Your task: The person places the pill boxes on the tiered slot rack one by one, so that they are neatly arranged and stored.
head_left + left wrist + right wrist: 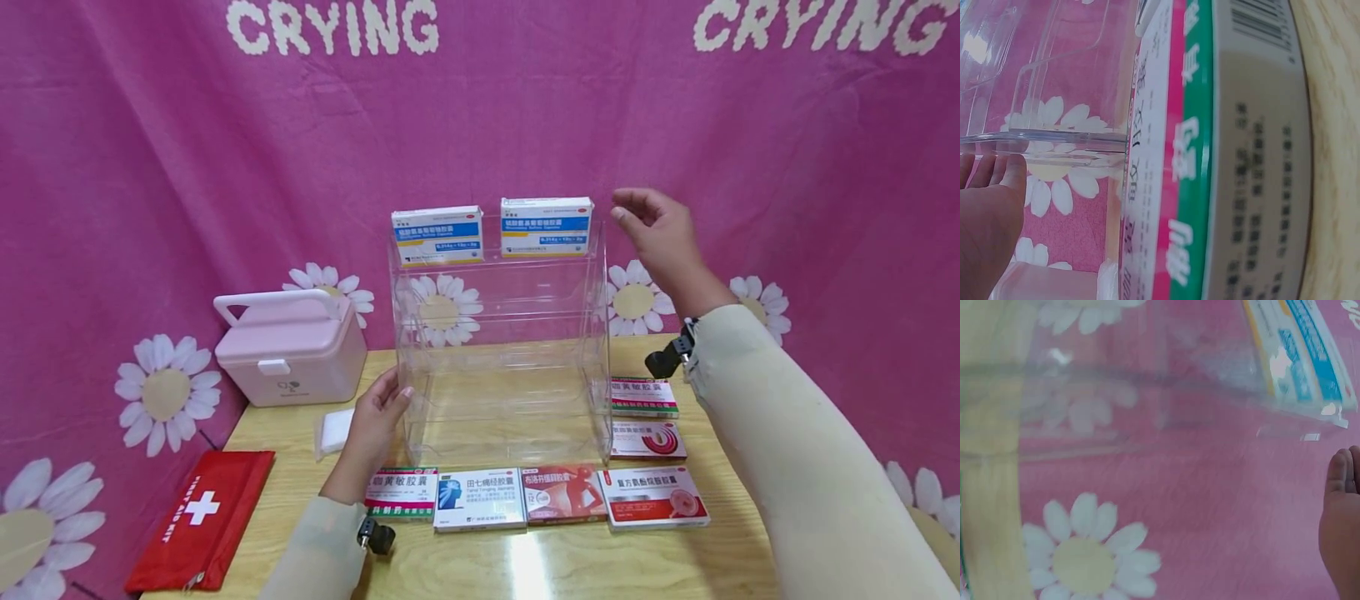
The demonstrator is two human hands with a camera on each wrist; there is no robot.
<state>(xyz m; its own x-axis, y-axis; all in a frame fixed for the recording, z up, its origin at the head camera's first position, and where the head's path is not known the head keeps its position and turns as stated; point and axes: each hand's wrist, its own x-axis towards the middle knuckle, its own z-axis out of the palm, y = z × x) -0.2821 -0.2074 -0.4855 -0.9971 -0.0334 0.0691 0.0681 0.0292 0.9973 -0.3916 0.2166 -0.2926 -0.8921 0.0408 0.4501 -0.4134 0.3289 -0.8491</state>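
Note:
A clear tiered display rack (pixel 501 429) stands on the wooden table. On its top tier sit two blue-and-white medicine boxes, a left one (pixel 437 236) and a right one (pixel 547 227). My right hand (pixel 660 237) is raised in the air just right of the right box, fingers extended and holding nothing; a gap shows between fingertips and box in the right wrist view. Low on the rack's left side, my left hand (pixel 378 417) touches the side wall with its fingertips. Beside that wrist lies a green-and-pink medicine box (pixel 1194 156), partly hidden by the arm in the head view.
Before the rack lie a white-and-blue box (pixel 480 500), a red box (pixel 564 494) and a red-and-white box (pixel 656 497). Two more boxes, one green-striped (pixel 643 398) and one red-swirled (pixel 648 440), lie right. A pink case (pixel 292 358) and red first aid pouch (pixel 202 521) stand left.

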